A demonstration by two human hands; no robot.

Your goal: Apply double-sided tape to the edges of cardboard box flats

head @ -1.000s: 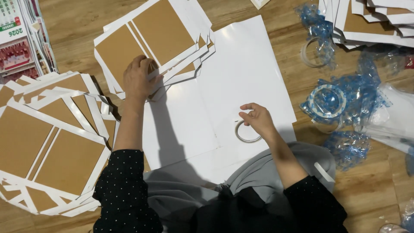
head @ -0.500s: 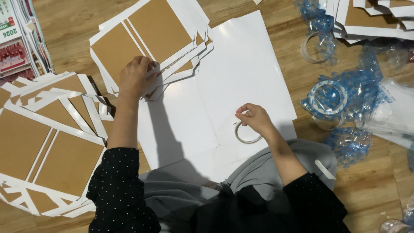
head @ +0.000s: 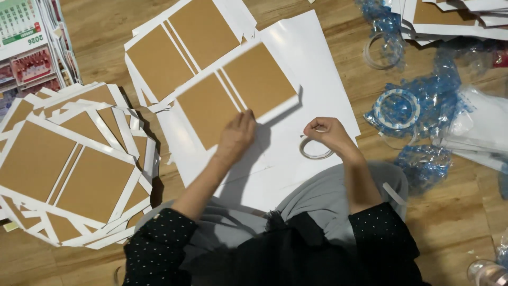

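My left hand (head: 236, 136) has just come off the stack at the far left of the white sheet and drawn one cover blank (head: 235, 95) toward me. A second ago that palm was pressed flat on top of the pile; now the fingers are spread over the near edge of a single blank, pinning and sliding it rather than gripping it, and the piece lies at a slant over the middle of the white sheet (head: 317, 63). I read that as one blank separated from the supply and brought onto the working surface.

My right hand (head: 324, 132) has barely shifted. It is curled loosely around the rim of a tape roll (head: 316, 150), fingertips pinching the ring's far side, the roll lying flat on the sheet just in front of my lap.

The blank itself is two brown board panels with narrow brown strips between them, all mounted on white paper that shows as a border and as thin gaps. It looks flat and stiff, its edge blurred by motion.

Beyond it sits the remaining stack of blanks (head: 180, 47). To my left is a fanned pile (head: 69, 169) of similar pieces. Far right, more tape rings lie in blue wrapping (head: 418, 106) on the wooden floor (head: 455, 212).
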